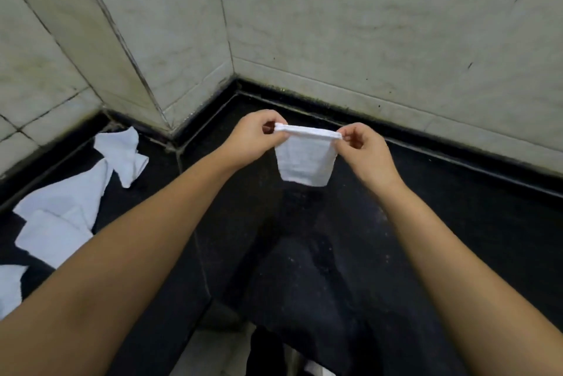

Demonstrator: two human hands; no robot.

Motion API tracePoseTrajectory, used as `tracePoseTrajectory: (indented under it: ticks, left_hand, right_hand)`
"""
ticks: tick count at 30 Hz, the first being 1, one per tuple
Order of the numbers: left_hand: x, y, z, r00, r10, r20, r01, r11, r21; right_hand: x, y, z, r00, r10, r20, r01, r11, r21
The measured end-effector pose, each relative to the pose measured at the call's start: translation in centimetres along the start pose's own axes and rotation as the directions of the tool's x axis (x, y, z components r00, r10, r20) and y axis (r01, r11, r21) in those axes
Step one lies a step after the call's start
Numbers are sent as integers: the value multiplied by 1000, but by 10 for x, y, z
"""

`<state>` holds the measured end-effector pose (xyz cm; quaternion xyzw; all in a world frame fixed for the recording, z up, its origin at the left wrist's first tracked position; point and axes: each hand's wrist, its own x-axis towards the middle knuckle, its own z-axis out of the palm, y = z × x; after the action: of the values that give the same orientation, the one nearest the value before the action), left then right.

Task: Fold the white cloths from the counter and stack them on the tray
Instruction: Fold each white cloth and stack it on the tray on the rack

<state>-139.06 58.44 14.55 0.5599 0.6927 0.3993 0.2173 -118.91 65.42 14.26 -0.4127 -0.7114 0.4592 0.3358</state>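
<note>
1. Head view, looking down into a corner of a black counter (441,223) backed by pale, stained wall tiles (335,25).
2. Held up over the counter near the corner: a small white cloth (304,162), already folded, hanging as a short rectangle, its top edge stretched level between both hands and its lower edge off the counter surface.
3. Left hand (256,138): clenched on the cloth's left top corner, pinching it between thumb and curled fingers; forearm reaching in from the lower left.
4. Right hand (365,147): pinching the right top corner between thumb and forefinger, other fingers curled in; forearm reaching in from the lower right.
5. Both hands at about the same height, apart by the width of the cloth, the folded top edge showing as a thick white band between them.
6. At the left, lying on the counter well apart from the held cloth: a loose pile of white cloths (67,208), crumpled and unfolded, spread from the wall corner toward the near left edge, partly hidden behind the left forearm.
7. One of these, a rumpled piece (122,153), lying farthest back, just beside the tile wall.
8. A further white patch (9,287) at the far left edge, cut off by the frame.
9. At the bottom centre, below the counter's edge: a pale floor (213,351) and dark clothing, too dim to tell more.
10. Tray out of sight from this view.
</note>
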Motion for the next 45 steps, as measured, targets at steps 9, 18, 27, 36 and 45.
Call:
tracePoseTrajectory:
  ticks: [9, 18, 27, 36, 45]
  left_hand:
    - [-125, -42, 71, 954, -157, 254, 138, 986, 90]
    - [-151, -65, 91, 851, -337, 402, 338, 938, 72]
    - [-65, -77, 101, 868, -447, 216, 431, 895, 118]
    - [-46, -95, 117, 853, -501, 144, 435, 836, 334]
    - [-70, -93, 127, 840, -538, -68, 515, 751, 413]
  right_hand:
    - [-111, 83, -10, 933, 138, 332, -60, 970, -236]
    - [-125, 117, -4, 796, 314, 517, -198, 943, -266]
    - [-40, 127, 22, 860, 479, 174, -437, 868, -235]
    - [-24, 143, 46, 860, 509, 33, -452, 790, -413]
    - [-30, 134, 51, 864, 502, 40, -346, 650, -676]
